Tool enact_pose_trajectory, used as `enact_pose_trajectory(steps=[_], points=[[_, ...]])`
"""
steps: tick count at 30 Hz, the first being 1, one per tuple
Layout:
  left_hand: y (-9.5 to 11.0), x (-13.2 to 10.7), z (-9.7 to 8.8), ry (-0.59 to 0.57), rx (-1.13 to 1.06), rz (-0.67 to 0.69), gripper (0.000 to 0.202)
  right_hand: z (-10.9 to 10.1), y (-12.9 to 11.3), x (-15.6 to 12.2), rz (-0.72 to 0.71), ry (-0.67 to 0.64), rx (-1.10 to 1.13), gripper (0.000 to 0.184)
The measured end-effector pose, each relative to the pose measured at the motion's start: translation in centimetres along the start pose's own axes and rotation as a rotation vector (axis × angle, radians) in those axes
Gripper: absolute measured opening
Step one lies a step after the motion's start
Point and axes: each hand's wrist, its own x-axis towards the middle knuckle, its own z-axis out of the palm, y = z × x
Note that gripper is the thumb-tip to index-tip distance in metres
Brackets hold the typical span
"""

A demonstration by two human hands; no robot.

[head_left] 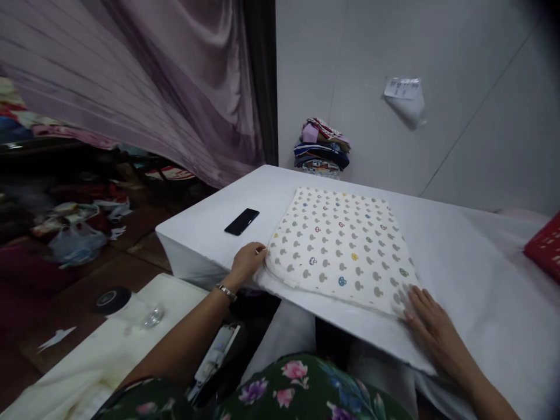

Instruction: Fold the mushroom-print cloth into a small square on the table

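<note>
Currently, right hand (432,322) flat, fingers extended, at near-right corner of rectangular white mushroom-print cloth (335,248); left hand (247,261) curled at left edge, grip indeterminable.

White table (476,274) holds phone (242,221), patterned cloth (339,245), seemingly folded.

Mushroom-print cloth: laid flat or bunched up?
Flat: the mushroom-print cloth lies smooth on the white-covered table, left hand at one near corner, right hand at the other. Cannot tell how many layers.
</note>
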Motion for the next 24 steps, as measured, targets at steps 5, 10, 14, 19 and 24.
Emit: enact_pose_trajectory(steps=[5,10,14,19,24], points=[[0.7,-1.5,-0.7,0.017,-0.015,-0.060,0.027,-0.6,-0.2,-1.0,-0.225,0.127,0.008,0.047],[1.5,-1.9,0.2,-0.077,0.055,-0.148,0.030,0.1,0.4,-1.3,-0.307,0.131,-0.015,0.037],[1.5,-1.4,1.0,-0.079,0.099,-0.142,0.021,1.0,1.4,-1.3,-0.325,0.119,-0.030,0.036],[0.9,-1.5,1.2,-0.049,0.061,-0.141,0.020,1.2,2.1,-1.6,-0.312,0.104,-0.023,0.035],[0.7,-2.0,0.8,-0.012,-0.050,-0.140,0.030,0.5,1.0,-1.6,-0.301,0.126,0.021,0.036]])
